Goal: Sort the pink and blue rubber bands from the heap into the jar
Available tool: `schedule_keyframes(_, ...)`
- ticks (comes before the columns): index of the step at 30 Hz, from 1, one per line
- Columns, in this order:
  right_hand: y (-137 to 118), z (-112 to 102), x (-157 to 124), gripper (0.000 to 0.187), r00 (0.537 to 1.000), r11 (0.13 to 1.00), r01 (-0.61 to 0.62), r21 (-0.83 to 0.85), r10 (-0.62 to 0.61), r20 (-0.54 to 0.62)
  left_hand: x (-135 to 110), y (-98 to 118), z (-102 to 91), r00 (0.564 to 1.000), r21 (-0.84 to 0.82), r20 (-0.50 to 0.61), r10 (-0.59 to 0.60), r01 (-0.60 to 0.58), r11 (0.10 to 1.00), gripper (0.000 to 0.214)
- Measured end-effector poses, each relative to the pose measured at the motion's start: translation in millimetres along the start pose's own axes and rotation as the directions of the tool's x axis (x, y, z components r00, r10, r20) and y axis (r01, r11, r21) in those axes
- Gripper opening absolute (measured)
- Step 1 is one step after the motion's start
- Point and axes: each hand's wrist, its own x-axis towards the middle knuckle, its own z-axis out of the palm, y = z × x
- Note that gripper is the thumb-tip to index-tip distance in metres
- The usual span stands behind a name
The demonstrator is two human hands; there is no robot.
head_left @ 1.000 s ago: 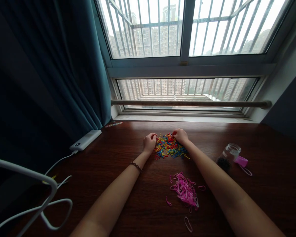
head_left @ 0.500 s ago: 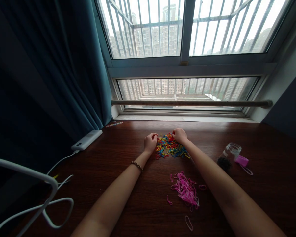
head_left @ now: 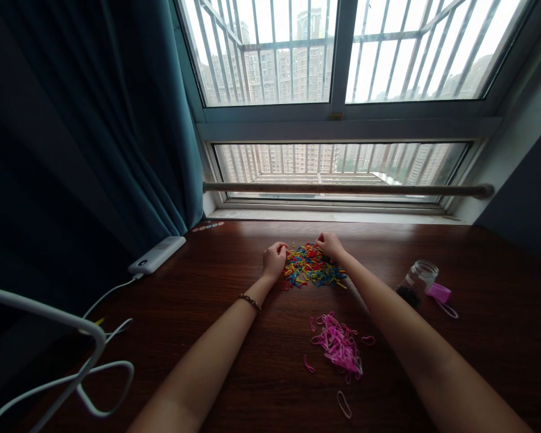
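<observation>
Pile (head_left: 313, 266) mixed red, yellow and blue; bands (head_left: 338, 343) pink, the nearest loop (head_left: 344, 405) paler; desk (head_left: 207, 270) dark reddish brown; jar (head_left: 421, 272) clear, contents (head_left: 408, 295) black; block (head_left: 439, 293) beside it bright pink; curtain (head_left: 153, 132) deep teal blue; cable (head_left: 45, 306) white; bracelet (head_left: 251, 300) dark brown; sill (head_left: 333, 216) white; rail (head_left: 342, 189) greyish brown; window frame (head_left: 270, 130) blue-grey

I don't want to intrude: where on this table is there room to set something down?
Bare tabletop shows between the white device and left forearm, behind the multicolored elastic bands toward the windowsill, and right of the pink item beside the glass jar. Crowded: around the left hand and right hand at those bands, and at the pink elastic bands.
</observation>
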Motion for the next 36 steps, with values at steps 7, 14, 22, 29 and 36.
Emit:
schedule_keyframes(7,16.7,-8.9,-7.6,0.025,0.994,0.945,-0.106,0.310,0.099,0.037,-0.3,-1.6,0.6,1.000,0.005,0.000,0.003,-0.003,1.000,0.021)
schedule_keyframes(14,14.3,-12.6,-19.7,0.018,0.979,0.859,-0.202,0.470,0.178,0.095,-1.6,2.5,-1.8,1.000,0.013,0.009,-0.001,0.001,1.000,0.022)
schedule_keyframes(22,11.2,-17.7,-25.8,0.016,0.975,0.839,-0.224,0.496,0.190,0.118,-2.0,3.5,-2.7,1.000,0.038,0.009,0.000,0.000,0.999,0.021)
schedule_keyframes(29,9.8,-28.9,-39.2,0.011,0.985,0.842,-0.171,0.511,0.140,0.100,-1.7,1.5,-2.1,1.000,0.034,0.003,0.014,-0.015,0.999,0.022)
schedule_keyframes(36,10.5,-29.8,-43.9,0.018,0.990,0.822,-0.135,0.552,0.127,0.053,-1.8,-0.7,-1.6,0.999,0.034,0.002,0.035,-0.035,0.999,0.021)
